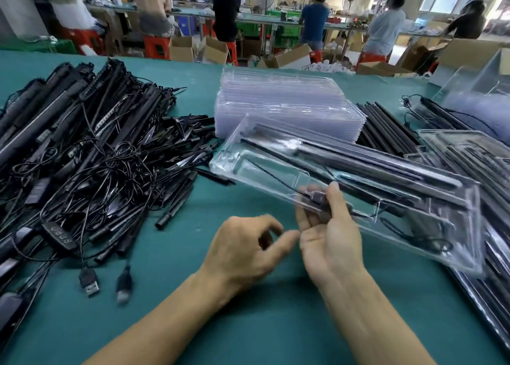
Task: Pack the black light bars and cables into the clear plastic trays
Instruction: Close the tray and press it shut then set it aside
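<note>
A clear plastic tray point(259, 155) with black light bars point(358, 160) and a cable in its slots is lifted at a slant over the green table. My right hand point(331, 235) grips its near edge, thumb on top and fingers beneath the plastic. My left hand point(245, 248) hovers just left of it, fingers loosely curled and holding nothing. A big tangled heap of black light bars and cables point(82, 149) covers the table's left side.
A stack of empty clear trays point(284, 102) stands behind the held one. Loose black bars point(386, 130) lie to its right. Filled trays point(469, 155) pile up at the right edge. USB plugs point(89, 280) lie near left. People work at benches beyond.
</note>
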